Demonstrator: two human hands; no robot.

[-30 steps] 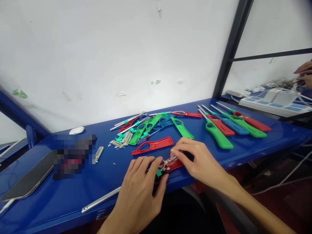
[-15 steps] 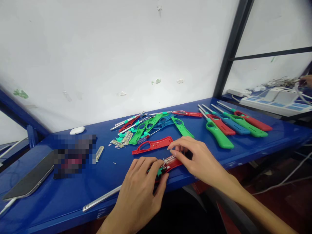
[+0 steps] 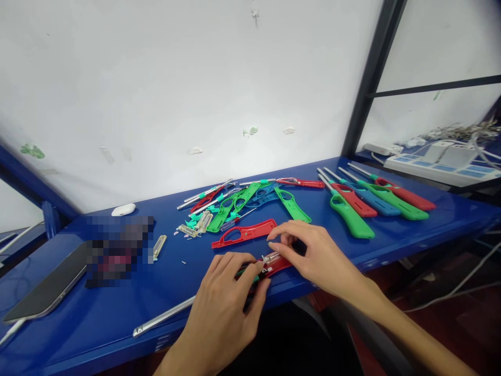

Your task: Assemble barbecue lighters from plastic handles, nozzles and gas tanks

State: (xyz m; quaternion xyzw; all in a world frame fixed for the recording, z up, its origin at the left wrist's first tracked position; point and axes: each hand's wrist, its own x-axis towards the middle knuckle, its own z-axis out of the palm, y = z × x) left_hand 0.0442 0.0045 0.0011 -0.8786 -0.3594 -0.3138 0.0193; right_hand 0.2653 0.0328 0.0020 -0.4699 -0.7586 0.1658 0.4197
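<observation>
At the table's front edge lies an opened red gas lighter, its clear fuel tank and a bit of green part showing. My left hand is closed around its trigger end, fingers on top and thumb at the near side. Out to the left of that hand sticks the metal barrel. My right hand is over the other end, thumb and forefinger curled close together just above the tank; whatever they pinch is too small to tell. A loose red shell half lies just beyond both hands.
Behind is a pile of green shell halves, barrels and clear tanks. Several whole lighters lie in a row at right. To the left are a loose tank, a phone and a white case.
My left fingers have shifted slightly over the green part, covering more of it. My right hand has barely moved. At the far right, another person's hand has left the view.
</observation>
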